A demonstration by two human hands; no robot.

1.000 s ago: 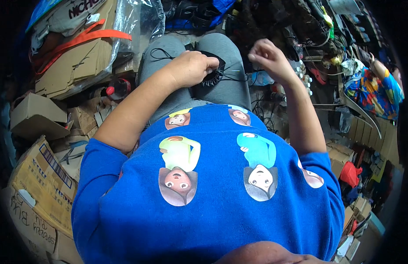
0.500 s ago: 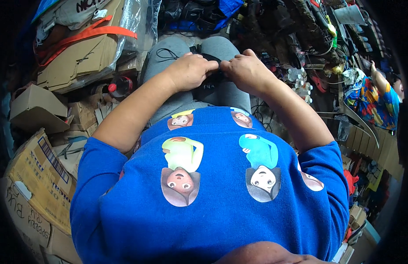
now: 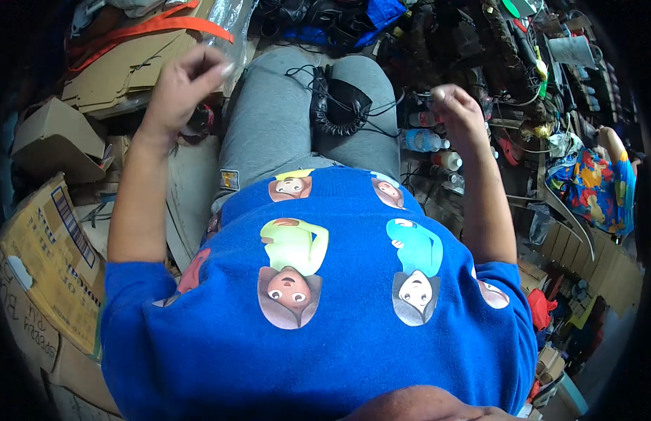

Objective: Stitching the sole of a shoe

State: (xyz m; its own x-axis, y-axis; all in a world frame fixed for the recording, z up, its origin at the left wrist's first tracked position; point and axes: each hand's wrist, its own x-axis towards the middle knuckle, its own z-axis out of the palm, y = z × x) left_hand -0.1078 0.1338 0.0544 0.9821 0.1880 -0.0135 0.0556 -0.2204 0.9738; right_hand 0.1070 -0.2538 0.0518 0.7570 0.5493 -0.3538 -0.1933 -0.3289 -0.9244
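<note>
A black drawstring pouch (image 3: 345,105) with a gathered, ruffled mouth lies on my grey-trousered thighs, mostly over the right one. Its thin black cords trail loosely to both sides. Raised to the left of my knees, my left hand (image 3: 185,91) is apart from the pouch, its fingers loosely bent and the thumb spread away from them. On the other side, above some bottles, my right hand (image 3: 460,116) hangs with half-curled fingers, slightly blurred. Nothing shows in either hand, and neither touches the pouch.
Flattened cardboard (image 3: 122,74) with an orange strap (image 3: 153,29) lies at the far left, near an open carton (image 3: 59,144). Plastic bottles (image 3: 422,140) stand right of my thigh. Beyond them are a curved blade (image 3: 572,219) and a person in colourful clothes (image 3: 595,186).
Both hands have let go of the black pouch and moved widely apart, left hand to the left, right hand to the right. The pouch now rests on my thighs with its gathered mouth showing.
</note>
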